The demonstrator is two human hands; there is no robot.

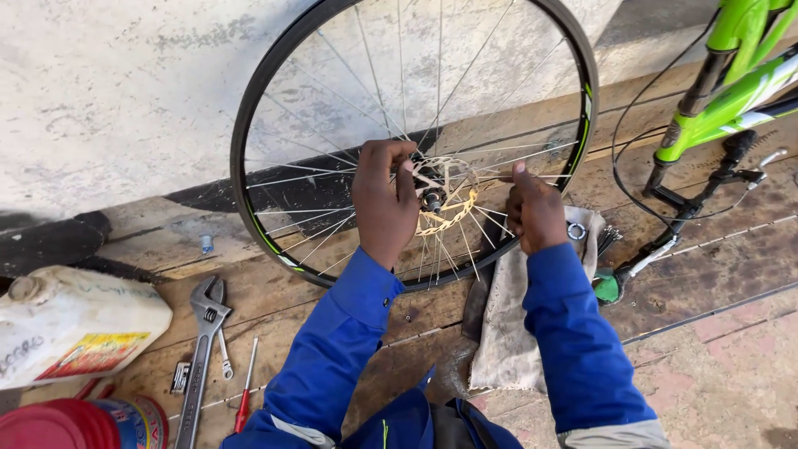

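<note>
A bare bicycle wheel with a black rim (249, 108) and thin spokes stands upright on wooden planks, leaning toward a pale wall. A gold-edged brake disc (453, 212) sits at its hub (432, 198). My left hand (384, 204) grips the spokes and hub from the left. To the right of the disc, my right hand (534, 212) is closed on a thin tool, its tip pointing at the hub. Both sleeves are blue.
A dirty grey rag (515, 324) with a small ring on it lies under my right arm. An adjustable wrench (202, 349), small screwdriver (244, 389), white jug (75, 328) and red tin (75, 422) sit at left. A green bicycle frame (731, 83) stands at right.
</note>
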